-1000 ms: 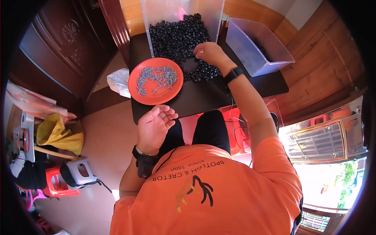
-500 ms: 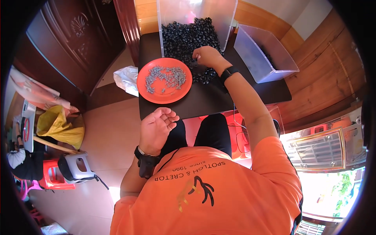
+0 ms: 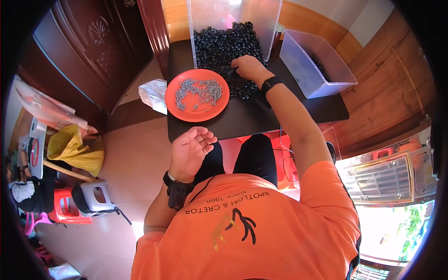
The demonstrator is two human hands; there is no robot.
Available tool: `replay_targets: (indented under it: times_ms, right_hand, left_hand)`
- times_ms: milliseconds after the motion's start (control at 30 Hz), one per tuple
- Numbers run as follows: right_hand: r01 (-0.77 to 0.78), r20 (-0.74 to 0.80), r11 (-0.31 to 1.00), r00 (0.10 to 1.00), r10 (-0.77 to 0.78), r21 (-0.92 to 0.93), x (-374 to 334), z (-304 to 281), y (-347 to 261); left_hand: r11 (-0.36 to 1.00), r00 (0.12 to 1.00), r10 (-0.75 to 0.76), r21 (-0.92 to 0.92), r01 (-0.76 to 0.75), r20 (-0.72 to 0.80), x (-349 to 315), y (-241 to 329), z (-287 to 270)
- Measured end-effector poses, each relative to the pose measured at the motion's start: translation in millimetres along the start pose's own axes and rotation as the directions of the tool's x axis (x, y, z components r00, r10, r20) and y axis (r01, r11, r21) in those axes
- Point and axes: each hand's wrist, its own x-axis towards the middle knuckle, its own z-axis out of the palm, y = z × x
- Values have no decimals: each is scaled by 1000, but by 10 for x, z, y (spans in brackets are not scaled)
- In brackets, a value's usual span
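My right hand (image 3: 252, 67) reaches over the near edge of a heap of small black round parts (image 3: 228, 44). Its thumb and fingertips are pinched together beside the loose pieces; what lies between them, if anything, is too small to make out. The heap spills from a clear plastic bin (image 3: 276, 28) lying on its side onto the dark table (image 3: 303, 109). Left of that hand, a round orange-red plate (image 3: 205, 114) bears many tiny silvery metal parts (image 3: 211, 91). Nearer me, my left hand (image 3: 190, 151) hovers off the table edge, palm up, fingers loosely curled and apart, with nothing visible in it.
A second clear bin (image 3: 322, 88) with some black parts stands on the table's right. A white plastic bag (image 3: 154, 95) lies by the table's left side. Farther left are a yellow sack (image 3: 77, 149), a grey stool (image 3: 95, 198) and another person's arm (image 3: 24, 163).
The view has shifted slightly. My right hand stays at the near edge of the black heap, and my left hand keeps its loose curl.
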Motion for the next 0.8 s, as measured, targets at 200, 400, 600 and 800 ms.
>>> replay_targets:
  times_ms: [200, 400, 600, 800]
  right_hand:
    - [2, -113, 767, 989, 93, 641, -350, -285, -82]
    - [67, -64, 112, 998, -27, 991, -1066, -634, -885]
    - [190, -195, -185, 981, -9, 964, -1372, -273, -1338]
    - [204, -208, -183, 978, -2, 962, -1408, -94, -1449]
  left_hand:
    - [998, 1000, -29, 51, 29, -11, 94, -4, 83]
    - [977, 993, 94, 184, -106, 70, 164, 48, 297]
    - [979, 991, 90, 171, -107, 103, 244, -27, 444]
    - [977, 989, 133, 163, -141, 61, 212, -89, 410]
